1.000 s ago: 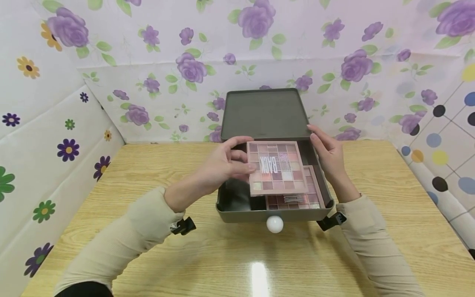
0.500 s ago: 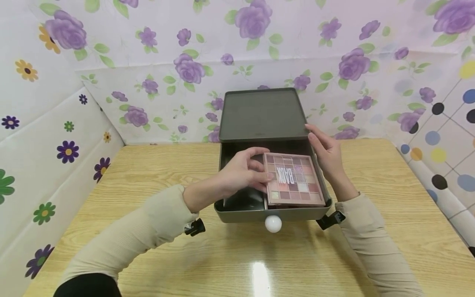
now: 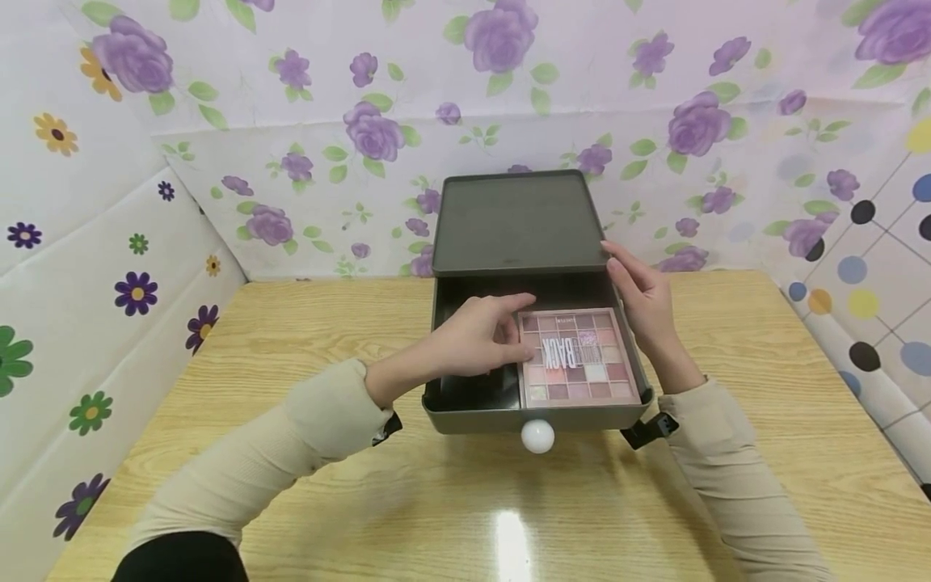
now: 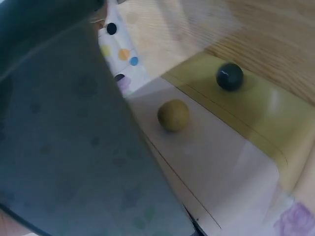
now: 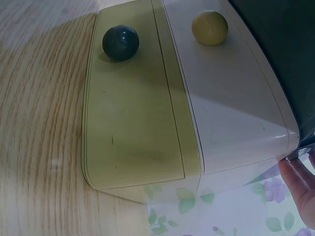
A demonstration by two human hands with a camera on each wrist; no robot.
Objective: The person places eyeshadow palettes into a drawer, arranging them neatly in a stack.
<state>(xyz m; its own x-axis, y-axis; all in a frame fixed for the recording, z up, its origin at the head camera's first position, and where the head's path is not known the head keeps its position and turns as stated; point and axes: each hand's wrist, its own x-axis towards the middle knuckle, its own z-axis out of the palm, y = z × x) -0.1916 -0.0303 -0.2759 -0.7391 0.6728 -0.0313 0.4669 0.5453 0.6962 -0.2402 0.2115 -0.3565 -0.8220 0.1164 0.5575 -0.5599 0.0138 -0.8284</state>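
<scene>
An eyeshadow palette [image 3: 578, 357] is laid flat in the right half of the open grey drawer [image 3: 465, 416]. Its left edge is touched by the loosely curled fingers of the left hand [image 3: 480, 339]. The drawer's right wall is rested against by the right hand [image 3: 643, 299], fingers straight and together.

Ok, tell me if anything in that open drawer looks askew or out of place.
Nothing stands out. The pink palette lies flat and square in the right side of the drawer, the left hand touching its edge, the right hand resting at the drawer's right wall.
</scene>
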